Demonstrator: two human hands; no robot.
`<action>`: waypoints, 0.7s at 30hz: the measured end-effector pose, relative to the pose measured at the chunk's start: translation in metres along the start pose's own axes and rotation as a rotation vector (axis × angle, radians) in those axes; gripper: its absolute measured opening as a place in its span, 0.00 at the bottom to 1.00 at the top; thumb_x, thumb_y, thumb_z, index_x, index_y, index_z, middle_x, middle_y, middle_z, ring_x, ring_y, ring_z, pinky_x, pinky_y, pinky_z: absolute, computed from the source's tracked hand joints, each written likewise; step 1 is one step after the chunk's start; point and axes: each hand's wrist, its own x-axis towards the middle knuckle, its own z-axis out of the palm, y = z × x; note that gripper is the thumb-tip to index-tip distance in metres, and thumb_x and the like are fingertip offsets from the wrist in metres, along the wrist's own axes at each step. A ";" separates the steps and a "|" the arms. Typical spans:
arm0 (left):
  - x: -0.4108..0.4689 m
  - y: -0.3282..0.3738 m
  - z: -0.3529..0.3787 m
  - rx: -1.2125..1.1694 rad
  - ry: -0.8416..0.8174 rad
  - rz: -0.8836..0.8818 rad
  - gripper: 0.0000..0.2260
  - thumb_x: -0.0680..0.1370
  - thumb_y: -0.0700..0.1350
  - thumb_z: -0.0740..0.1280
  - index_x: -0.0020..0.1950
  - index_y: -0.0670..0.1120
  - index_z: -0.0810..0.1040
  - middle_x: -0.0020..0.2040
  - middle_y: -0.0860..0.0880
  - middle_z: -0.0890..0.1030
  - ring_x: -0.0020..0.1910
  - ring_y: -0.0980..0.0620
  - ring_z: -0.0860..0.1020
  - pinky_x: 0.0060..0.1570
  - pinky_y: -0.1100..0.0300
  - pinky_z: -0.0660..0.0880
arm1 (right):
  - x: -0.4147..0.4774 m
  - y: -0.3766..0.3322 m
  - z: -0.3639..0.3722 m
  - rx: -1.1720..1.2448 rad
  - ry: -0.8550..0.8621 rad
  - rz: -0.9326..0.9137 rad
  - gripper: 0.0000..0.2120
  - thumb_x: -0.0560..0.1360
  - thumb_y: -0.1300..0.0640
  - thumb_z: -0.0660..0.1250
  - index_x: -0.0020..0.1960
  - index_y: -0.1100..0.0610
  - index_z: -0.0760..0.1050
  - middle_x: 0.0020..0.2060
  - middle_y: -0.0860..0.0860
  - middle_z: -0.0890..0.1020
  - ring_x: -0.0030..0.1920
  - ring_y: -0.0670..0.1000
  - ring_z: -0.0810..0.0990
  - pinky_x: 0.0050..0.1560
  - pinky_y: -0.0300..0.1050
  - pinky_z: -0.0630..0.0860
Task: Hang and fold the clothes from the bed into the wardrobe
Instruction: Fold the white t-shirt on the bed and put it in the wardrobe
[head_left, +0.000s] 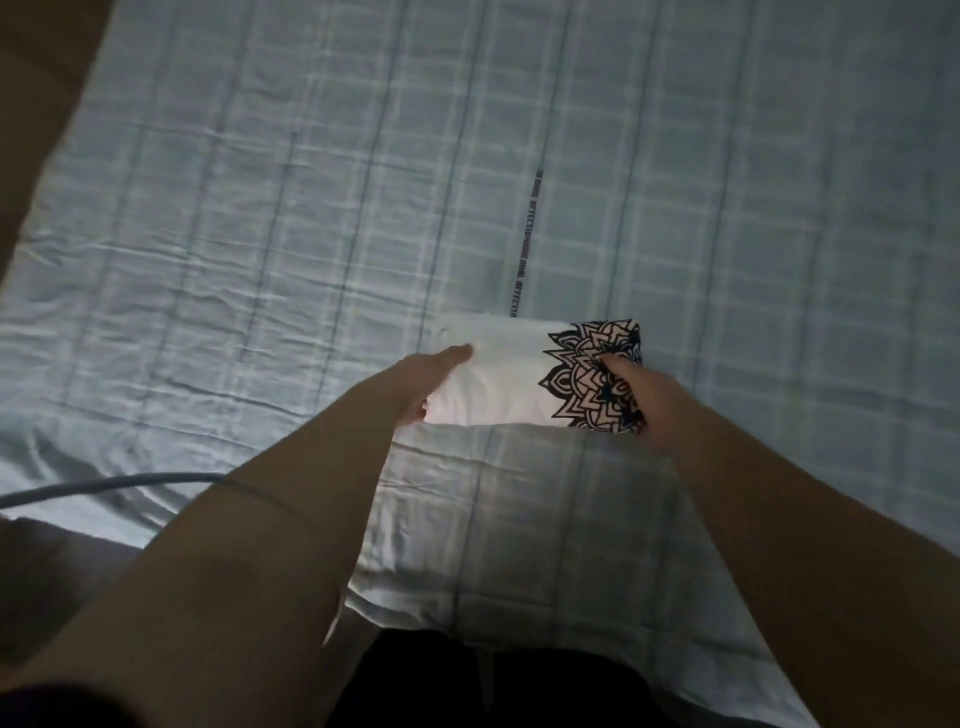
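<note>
Currently we hold the folded white garment (506, 382) at the bed (260, 208): left grip (422, 385) and right grip (644, 396) each pinch an end, lower fingers hidden underneath.

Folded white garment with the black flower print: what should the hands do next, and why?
Probably lift the folded white garment off the checked bedsheet for the wardrobe: it already looks compactly folded, and the left hand and right hand each grip one end.

A white garment (498, 384), folded into a compact rectangle with a black mandala print on its right end, sits level at the near middle of the pale blue checked bed (311, 234), its ends gripped by the left hand (421, 382) and right hand (647, 397).
</note>
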 end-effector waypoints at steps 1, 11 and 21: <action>-0.008 -0.007 -0.003 -0.101 -0.055 -0.016 0.30 0.71 0.60 0.75 0.66 0.44 0.76 0.55 0.45 0.85 0.53 0.45 0.84 0.58 0.45 0.79 | -0.010 0.000 -0.003 0.044 -0.061 0.025 0.26 0.68 0.48 0.77 0.60 0.63 0.78 0.49 0.59 0.86 0.50 0.60 0.86 0.57 0.60 0.80; -0.162 -0.101 -0.131 -0.535 -0.230 0.249 0.22 0.75 0.48 0.70 0.69 0.44 0.75 0.64 0.42 0.81 0.62 0.42 0.79 0.63 0.40 0.74 | -0.188 0.021 0.109 -0.034 -0.240 -0.275 0.13 0.79 0.60 0.63 0.63 0.56 0.75 0.53 0.57 0.85 0.51 0.58 0.84 0.54 0.58 0.80; -0.412 -0.283 -0.391 -0.795 -0.021 0.604 0.32 0.67 0.46 0.77 0.70 0.42 0.73 0.65 0.39 0.79 0.64 0.39 0.78 0.58 0.44 0.79 | -0.411 0.080 0.386 -0.323 -0.668 -0.550 0.18 0.78 0.58 0.64 0.67 0.57 0.74 0.59 0.59 0.82 0.58 0.60 0.82 0.59 0.60 0.77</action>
